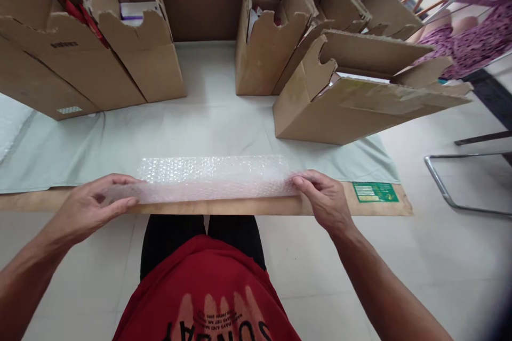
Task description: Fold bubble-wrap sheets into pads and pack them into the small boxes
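A long strip of clear bubble wrap (208, 178) lies across the near edge of a low board covered with pale green cloth (216, 122). My left hand (94, 205) pinches the strip's left end between thumb and fingers. The right end is gripped by my right hand (324, 197), fingers curled over it. The wrap looks folded or rolled along its length.
Several open cardboard boxes stand behind: two at the left (100, 53), one in the middle (272, 37), one tilted at the right (360, 96). A green label (375, 192) sits on the board's right corner. Another person in patterned clothing (472, 32) sits far right, near a metal frame (452, 192).
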`<state>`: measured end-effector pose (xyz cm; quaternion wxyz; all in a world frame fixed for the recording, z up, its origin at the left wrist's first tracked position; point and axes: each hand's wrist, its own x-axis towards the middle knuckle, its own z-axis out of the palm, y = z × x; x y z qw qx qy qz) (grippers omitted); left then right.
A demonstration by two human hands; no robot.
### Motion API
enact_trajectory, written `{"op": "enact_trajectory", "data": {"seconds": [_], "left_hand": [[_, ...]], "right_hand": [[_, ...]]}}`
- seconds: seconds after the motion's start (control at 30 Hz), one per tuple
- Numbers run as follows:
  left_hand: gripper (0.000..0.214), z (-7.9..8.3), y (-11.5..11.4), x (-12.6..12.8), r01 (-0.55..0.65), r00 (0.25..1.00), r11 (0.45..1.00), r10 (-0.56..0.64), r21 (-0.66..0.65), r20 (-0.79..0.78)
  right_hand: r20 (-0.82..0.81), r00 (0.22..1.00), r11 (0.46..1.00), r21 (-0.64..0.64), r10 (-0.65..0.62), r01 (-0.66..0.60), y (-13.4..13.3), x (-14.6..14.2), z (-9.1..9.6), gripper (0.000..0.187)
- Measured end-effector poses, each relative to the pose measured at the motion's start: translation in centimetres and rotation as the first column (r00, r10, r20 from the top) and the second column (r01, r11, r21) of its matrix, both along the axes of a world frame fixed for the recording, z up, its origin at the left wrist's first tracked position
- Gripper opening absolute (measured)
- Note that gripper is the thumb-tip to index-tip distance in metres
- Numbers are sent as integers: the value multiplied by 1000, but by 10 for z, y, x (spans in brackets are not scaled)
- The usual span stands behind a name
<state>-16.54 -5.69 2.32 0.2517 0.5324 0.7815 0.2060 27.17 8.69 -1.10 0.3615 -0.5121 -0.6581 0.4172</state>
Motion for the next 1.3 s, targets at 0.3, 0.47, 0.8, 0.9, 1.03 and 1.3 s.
{"op": "enact_trajectory", "data": {"seconds": [0.3,0.47,0.8,0.9,1.03,1.3], "left_hand": [[30,-17,18,33,-220,969,975,217,-17,-117],[41,-19,23,31,-133,947,985,93,-109,-309],[54,-26,16,23,-68,895,994,22,-88,-446],[60,-23,17,26,-54,872,991,-13,-123,-489],[62,-18,26,27,-97,889,981,8,-170,-459],[57,-7,31,22,-124,962,971,68,-203,-263]], "right_hand": [[131,985,994,24,-110,107,6,-9,-24,35],[433,896,990,132,-98,45,3,-15,-26,38],[593,803,989,146,-61,-33,31,-4,-17,51],[631,775,988,136,-26,-77,49,-9,-17,45],[631,770,989,27,94,-143,68,-19,-17,30],[281,944,984,-76,174,-159,53,-12,-2,26]]}}
